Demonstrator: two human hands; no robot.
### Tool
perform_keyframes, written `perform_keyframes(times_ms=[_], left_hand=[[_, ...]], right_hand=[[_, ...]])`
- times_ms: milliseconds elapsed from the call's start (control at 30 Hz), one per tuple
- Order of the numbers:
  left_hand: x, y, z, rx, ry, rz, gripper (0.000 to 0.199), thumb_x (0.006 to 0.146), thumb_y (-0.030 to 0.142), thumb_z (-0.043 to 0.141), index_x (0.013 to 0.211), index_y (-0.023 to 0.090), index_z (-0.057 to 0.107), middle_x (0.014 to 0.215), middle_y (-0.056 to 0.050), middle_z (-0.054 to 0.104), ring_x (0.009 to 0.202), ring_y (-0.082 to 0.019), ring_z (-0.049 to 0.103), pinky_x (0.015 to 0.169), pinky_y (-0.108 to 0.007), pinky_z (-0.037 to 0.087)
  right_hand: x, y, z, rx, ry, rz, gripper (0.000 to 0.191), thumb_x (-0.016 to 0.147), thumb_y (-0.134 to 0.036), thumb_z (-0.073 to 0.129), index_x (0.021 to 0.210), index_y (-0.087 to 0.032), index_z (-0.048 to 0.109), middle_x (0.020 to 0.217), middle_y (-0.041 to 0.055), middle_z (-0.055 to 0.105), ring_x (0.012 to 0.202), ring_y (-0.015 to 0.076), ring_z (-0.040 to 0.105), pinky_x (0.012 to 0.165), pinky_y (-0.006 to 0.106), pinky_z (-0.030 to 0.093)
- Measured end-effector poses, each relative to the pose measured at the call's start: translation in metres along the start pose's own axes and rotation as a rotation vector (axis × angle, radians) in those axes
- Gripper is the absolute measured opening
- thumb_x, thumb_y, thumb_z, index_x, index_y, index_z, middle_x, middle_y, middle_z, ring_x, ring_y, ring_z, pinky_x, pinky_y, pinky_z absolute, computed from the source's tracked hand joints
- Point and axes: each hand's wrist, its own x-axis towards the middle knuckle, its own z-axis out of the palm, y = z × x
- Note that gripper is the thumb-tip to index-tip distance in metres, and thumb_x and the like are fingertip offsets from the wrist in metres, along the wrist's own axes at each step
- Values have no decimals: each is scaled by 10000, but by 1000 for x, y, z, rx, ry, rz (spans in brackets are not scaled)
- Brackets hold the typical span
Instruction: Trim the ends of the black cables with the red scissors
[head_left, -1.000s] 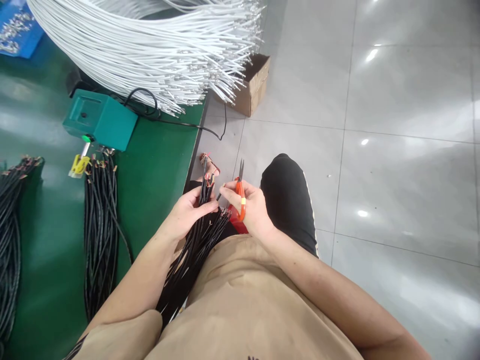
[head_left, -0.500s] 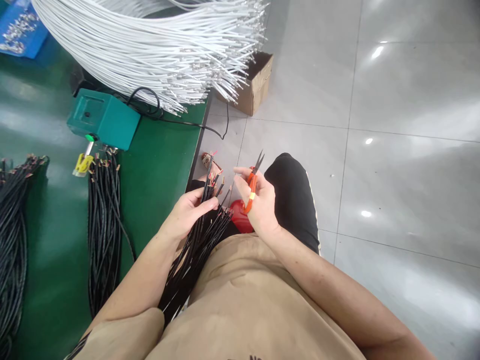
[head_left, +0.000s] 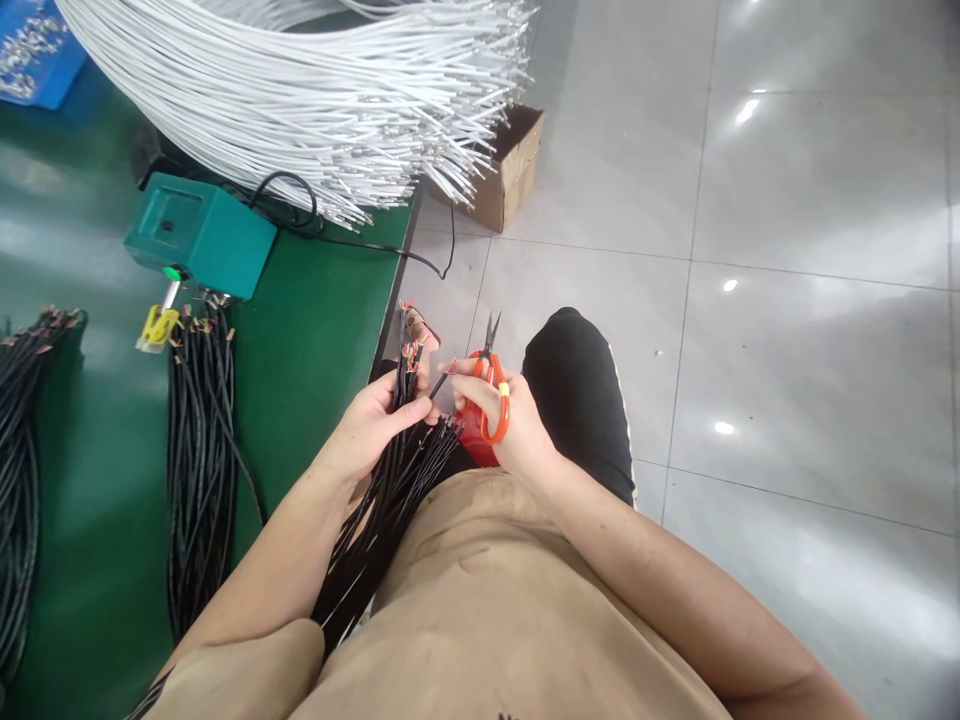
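Black cables (head_left: 390,455) with stripped, coloured wire ends lie across my lap, and my left hand (head_left: 379,415) is closed around part of them near their tips. One cable end sticks out to the right, past my left thumb. My right hand (head_left: 506,405) holds orange-handled scissors (head_left: 491,375), their blades pointing away from me and slightly parted. The fingertips of my right hand are at the tip of that single cable.
On the green table (head_left: 315,330) stand a teal box (head_left: 202,235), black cable bundles (head_left: 199,450), a large bundle of white cables (head_left: 337,110) and a blue tray (head_left: 37,50) of small metal parts. A cardboard box (head_left: 517,180) is beyond the table edge.
My right hand has moved down and slightly left to the single cable's end, and the scissors have turned more upright. The cable tips in my left hand have shifted slightly left.
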Motion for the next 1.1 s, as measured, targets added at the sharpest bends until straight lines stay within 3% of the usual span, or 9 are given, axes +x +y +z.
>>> perform_keyframes(times_ms=[267,433,567,700,833,1000,1100], left_hand=[[3,-1,1,-60,7,63,233,749,289,711,863,185,536,836,19,603,767,-110,574,716,-236,433],[6,-5,0,-47,6,171,240,740,255,718,799,183,498,793,28,573,732,-100,551,697,-232,424],[5,-6,-1,2,35,130,228,754,275,704,840,199,507,784,34,554,662,-89,525,589,-213,400],[2,-5,-1,-17,20,87,233,759,275,700,935,212,559,849,21,566,682,-86,538,557,-194,403],[2,-4,-1,-55,11,46,309,759,264,696,1052,216,611,896,-3,611,727,-98,561,561,-191,412],[3,-2,-1,-96,32,26,225,751,274,704,953,184,665,771,5,612,653,-81,523,532,-182,385],[3,-2,-1,-88,57,30,228,742,306,719,920,170,680,719,3,611,629,-81,515,521,-185,370]], right_hand=[[6,6,0,-23,-90,-9,242,735,-320,638,566,-176,543,569,-39,505,578,100,484,596,247,389],[4,7,2,-80,-100,18,169,718,-270,647,597,-169,586,607,-29,535,634,117,527,636,256,409],[2,11,4,-57,-66,12,143,714,-315,679,724,-173,658,593,-43,542,601,109,526,624,260,427],[1,16,4,-68,5,-43,196,717,-363,693,700,-175,642,589,-44,556,548,84,486,581,240,416],[0,13,4,-123,11,-60,203,744,-364,654,737,-161,643,656,-4,611,607,109,536,613,252,446],[2,9,-3,-291,73,-97,174,756,-323,610,712,-157,639,580,-36,519,528,77,436,547,227,390],[6,12,-11,-468,24,-105,184,764,-332,590,751,-161,655,622,-23,548,557,90,452,543,227,374]])
